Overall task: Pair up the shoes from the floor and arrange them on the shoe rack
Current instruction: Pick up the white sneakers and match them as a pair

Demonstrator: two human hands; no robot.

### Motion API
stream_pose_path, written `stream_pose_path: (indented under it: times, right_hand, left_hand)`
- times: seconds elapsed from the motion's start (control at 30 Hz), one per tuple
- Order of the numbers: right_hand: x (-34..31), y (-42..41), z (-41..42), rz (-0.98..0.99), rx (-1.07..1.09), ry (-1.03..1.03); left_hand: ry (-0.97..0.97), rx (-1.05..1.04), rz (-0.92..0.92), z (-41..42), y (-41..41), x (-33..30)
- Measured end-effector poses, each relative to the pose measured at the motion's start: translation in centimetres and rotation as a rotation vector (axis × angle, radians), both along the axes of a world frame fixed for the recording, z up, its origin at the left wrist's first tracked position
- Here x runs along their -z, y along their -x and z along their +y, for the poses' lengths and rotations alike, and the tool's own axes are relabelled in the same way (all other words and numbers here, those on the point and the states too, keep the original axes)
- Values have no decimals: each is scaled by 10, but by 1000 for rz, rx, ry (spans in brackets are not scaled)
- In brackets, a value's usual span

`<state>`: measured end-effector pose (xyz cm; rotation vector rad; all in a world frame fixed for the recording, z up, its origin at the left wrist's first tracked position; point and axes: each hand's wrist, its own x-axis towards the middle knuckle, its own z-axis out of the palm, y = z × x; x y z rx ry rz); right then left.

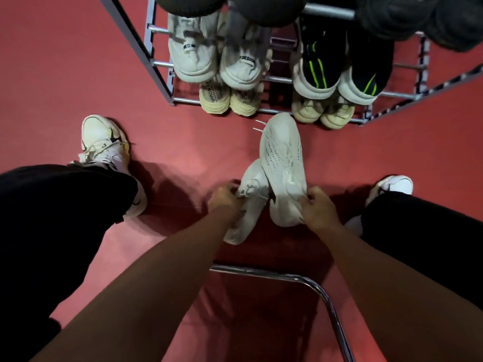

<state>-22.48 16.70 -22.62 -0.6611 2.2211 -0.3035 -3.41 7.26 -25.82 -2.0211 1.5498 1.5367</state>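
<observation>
I hold two white knit sneakers above the red floor, just in front of the metal shoe rack. My left hand grips the left white sneaker near its laces, toe pointing down toward me. My right hand grips the right white sneaker at its heel, with the toe aimed at the rack. The two shoes overlap in the middle. On the rack sit a white pair and a black pair with green stripes, with cream pairs on the tier below.
My own feet in white sneakers stand at the left and right, legs in black trousers. A chrome tube frame curves below my arms. Dark shoes fill the rack's top tier.
</observation>
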Motion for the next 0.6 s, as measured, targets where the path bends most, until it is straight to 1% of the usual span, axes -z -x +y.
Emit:
stream_pose_path:
  times: [0.07,0.1,0.23,0.27,0.3,0.37,0.43,0.5,0.53,0.6]
  right_hand:
    - [-5,-12,-1,-71,44,14]
    - [-7,-19,-1,-89,59,23]
    - [-10,-51,-5,-196,109,42]
    - [-9,-62,-7,-232,142,61]
    - [-7,-74,-10,-250,162,71]
    - [-1,-97,-17,-263,166,92]
    - [5,-120,-23,-335,159,123]
    - [9,-133,-25,-395,205,138]
    - [9,-135,-23,-376,248,122]
    - [18,-127,-8,-250,387,21]
  left_hand:
    - [-183,-163,210,3,14,-10]
    - [-250,-250,288,2,14,-16]
    - [-242,-493,347,-4,-12,-22]
    - [-247,-531,365,-4,-22,-26]
    - [-267,-520,388,-3,-30,-26]
    - [-292,-436,434,-1,-45,-34]
    - [-216,-357,386,-1,-60,-27]
    - [-119,-363,275,-6,-74,-17]
    - [-99,-387,236,-9,-83,-11]
    - [-91,-421,212,-13,-96,0]
